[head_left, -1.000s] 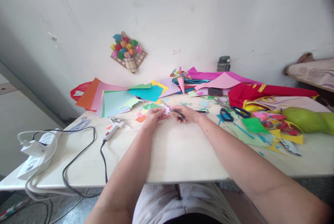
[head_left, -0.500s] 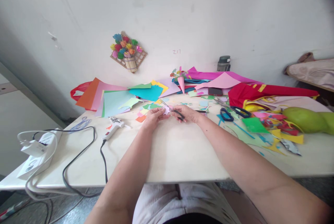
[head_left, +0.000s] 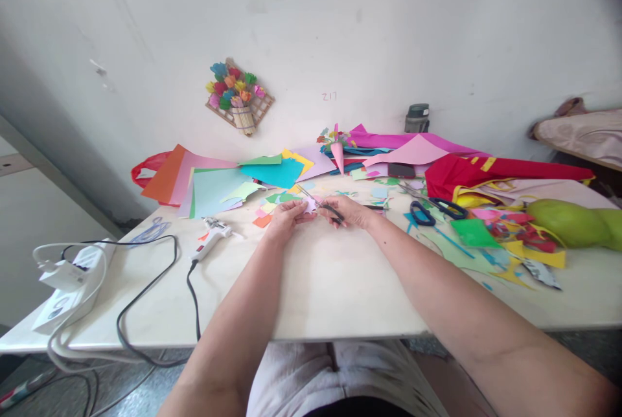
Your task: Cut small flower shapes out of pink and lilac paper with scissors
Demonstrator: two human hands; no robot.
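Over the middle of the table, my right hand (head_left: 347, 212) is closed on a small pair of scissors (head_left: 332, 212) with dark handles. Their blades point up and left, toward a little piece of light purple paper (head_left: 310, 204). My left hand (head_left: 287, 218) pinches that paper between thumb and fingers, close beside the blades. Small coloured paper cutouts (head_left: 279, 198) lie just beyond my hands. The paper's exact outline is too small to make out.
To the left lie a white glue gun (head_left: 210, 239) with a black cord and a power strip (head_left: 72, 287). Coloured paper sheets (head_left: 218, 187) line the back. On the right are larger scissors (head_left: 422, 214), paper scraps (head_left: 515, 229) and a phone (head_left: 401, 171). A bottle (head_left: 416, 118) stands behind.
Hardly anything differs. Both hands keep their places, with only a very slight shift of the scissors' blades at the paper.
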